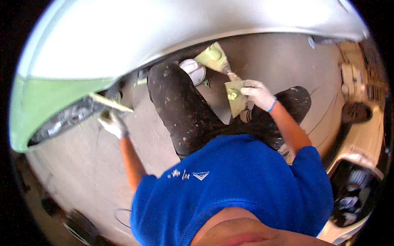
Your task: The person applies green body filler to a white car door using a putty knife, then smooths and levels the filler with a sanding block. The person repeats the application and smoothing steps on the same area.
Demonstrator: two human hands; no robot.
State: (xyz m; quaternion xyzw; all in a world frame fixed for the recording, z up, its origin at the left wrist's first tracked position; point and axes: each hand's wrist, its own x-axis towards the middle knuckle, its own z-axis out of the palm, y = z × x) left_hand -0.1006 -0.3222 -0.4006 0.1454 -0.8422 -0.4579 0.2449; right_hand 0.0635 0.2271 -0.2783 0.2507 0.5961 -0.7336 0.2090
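Note:
In my left hand (pixel 113 124), gloved and closed, is a wide putty spreader (pixel 111 102), seen nearly edge-on as a pale yellow-green strip. Its edge is close to the lower green part of a car body panel (pixel 61 100); whether they touch I cannot tell. My gloved right hand (pixel 259 94) grips a flat putty plate (pixel 235 98) smeared green, with a small lump of light green filler on it. Just beyond lies a wide putty knife (pixel 212 56) bearing a larger green lump; its handle runs toward the plate, and whether my hand also holds it is hidden.
A round white can lid (pixel 193 71) is on the floor beside my dark, paint-spotted knee (pixel 174 106). The white panel (pixel 164 28) arches across the far side. At right stand a cream-coloured car part (pixel 353 143) and a cable (pixel 324 119); a dark wheel-like object (pixel 80 225) sits lower left.

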